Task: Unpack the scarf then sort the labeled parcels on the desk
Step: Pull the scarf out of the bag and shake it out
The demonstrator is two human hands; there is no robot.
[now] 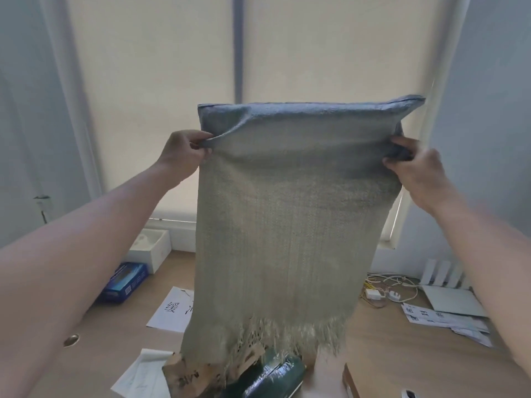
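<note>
A grey-green knitted scarf with a fringed lower edge hangs spread out in front of me, above the wooden desk. My left hand pinches its left upper edge and my right hand grips its right upper edge. The top of the scarf folds over away from me. Below the fringe lie a torn brown paper package and a dark green wrapped parcel, both partly hidden by the scarf.
A blue box and an open white box sit at the left. A white sheet with printed characters lies mid-desk. Cables and plugs, a white router and papers are at the right. A cardboard corner is at the bottom.
</note>
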